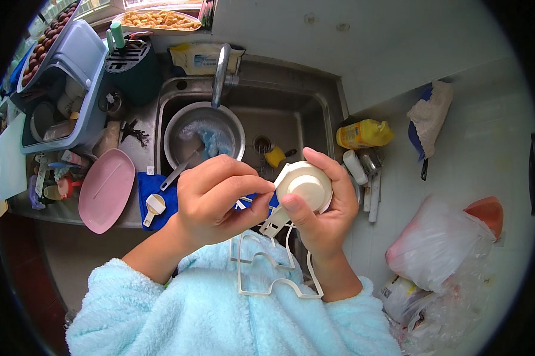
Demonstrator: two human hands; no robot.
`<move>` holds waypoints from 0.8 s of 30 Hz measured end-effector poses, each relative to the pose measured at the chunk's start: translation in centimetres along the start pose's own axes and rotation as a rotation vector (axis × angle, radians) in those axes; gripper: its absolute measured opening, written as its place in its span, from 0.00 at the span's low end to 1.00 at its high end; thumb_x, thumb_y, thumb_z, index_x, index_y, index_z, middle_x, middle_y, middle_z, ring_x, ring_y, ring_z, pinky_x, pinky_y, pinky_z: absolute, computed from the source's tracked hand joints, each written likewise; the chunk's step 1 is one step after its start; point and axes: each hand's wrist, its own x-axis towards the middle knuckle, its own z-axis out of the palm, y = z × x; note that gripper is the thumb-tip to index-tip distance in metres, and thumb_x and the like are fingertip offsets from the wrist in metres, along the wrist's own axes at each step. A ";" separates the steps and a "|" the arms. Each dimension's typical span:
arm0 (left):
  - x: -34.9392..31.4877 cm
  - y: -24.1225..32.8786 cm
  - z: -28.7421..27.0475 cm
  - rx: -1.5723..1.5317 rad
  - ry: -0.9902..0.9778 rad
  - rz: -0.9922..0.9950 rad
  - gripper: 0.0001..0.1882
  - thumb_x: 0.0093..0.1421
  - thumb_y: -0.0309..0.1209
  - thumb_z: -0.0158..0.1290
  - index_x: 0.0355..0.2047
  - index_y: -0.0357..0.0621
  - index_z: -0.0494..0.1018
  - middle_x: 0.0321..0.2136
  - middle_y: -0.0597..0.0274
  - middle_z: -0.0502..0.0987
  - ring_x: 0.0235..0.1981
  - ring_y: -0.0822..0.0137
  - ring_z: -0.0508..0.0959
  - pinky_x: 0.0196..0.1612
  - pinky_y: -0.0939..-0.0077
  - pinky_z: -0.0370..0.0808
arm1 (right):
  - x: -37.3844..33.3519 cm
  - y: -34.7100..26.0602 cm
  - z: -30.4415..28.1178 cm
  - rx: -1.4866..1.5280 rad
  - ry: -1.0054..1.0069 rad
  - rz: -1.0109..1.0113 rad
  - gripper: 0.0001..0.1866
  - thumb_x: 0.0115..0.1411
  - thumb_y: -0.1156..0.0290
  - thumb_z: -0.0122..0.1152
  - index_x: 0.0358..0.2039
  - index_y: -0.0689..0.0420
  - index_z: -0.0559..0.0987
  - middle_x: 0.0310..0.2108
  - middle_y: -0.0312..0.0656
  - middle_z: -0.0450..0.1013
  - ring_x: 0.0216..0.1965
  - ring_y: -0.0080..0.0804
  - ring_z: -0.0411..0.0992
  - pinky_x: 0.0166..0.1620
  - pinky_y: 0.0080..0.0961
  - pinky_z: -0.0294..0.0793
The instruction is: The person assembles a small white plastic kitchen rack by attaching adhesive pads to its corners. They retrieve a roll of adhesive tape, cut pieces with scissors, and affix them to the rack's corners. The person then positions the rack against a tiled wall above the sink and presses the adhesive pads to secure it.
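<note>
In front of my chest, my right hand [331, 213] grips a cream round plastic piece [306, 185] with a raised middle and a flat slotted tab at its lower left. My left hand [220, 199] has thumb and forefinger pinched together at the left edge of this piece. Below it hangs a thin cream frame [252, 292] with curved notches, against my light blue fleece sleeves and front. Whether the frame is joined to the round piece is hidden by my hands. Another small round cream piece [155, 204] lies on a blue cloth [168, 216] at the counter's edge, left of my left hand.
Ahead is a steel sink [291, 95] with a faucet [220, 74] over a metal basin [239, 142]. A pink tray [107, 193] and blue dish rack [95, 118] stand left. To the right are a yellow bottle [362, 134] and plastic bags [442, 243].
</note>
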 end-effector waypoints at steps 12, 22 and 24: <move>0.0 -0.9 0.0 -0.019 -0.062 0.015 0.11 0.45 0.26 0.70 0.32 0.44 0.84 0.26 0.58 0.80 0.24 0.68 0.80 0.24 0.81 0.76 | -0.2 -0.3 -0.1 0.101 0.000 0.100 0.32 0.56 0.64 0.78 0.59 0.61 0.76 0.43 0.37 0.76 0.41 0.22 0.75 0.44 0.19 0.76; 0.2 -1.1 0.0 -0.014 -0.075 0.038 0.11 0.46 0.27 0.71 0.31 0.44 0.84 0.26 0.58 0.80 0.23 0.68 0.80 0.23 0.81 0.76 | -0.2 -0.8 -0.3 0.088 -0.003 0.191 0.33 0.57 0.61 0.78 0.59 0.62 0.76 0.44 0.38 0.75 0.43 0.22 0.75 0.46 0.20 0.76; 0.2 -1.0 0.0 -0.019 -0.083 0.025 0.11 0.46 0.27 0.71 0.31 0.44 0.84 0.26 0.58 0.80 0.23 0.68 0.81 0.23 0.81 0.76 | -0.2 -0.8 -0.3 0.080 0.002 0.197 0.33 0.57 0.61 0.78 0.58 0.62 0.76 0.45 0.38 0.75 0.43 0.22 0.75 0.46 0.20 0.76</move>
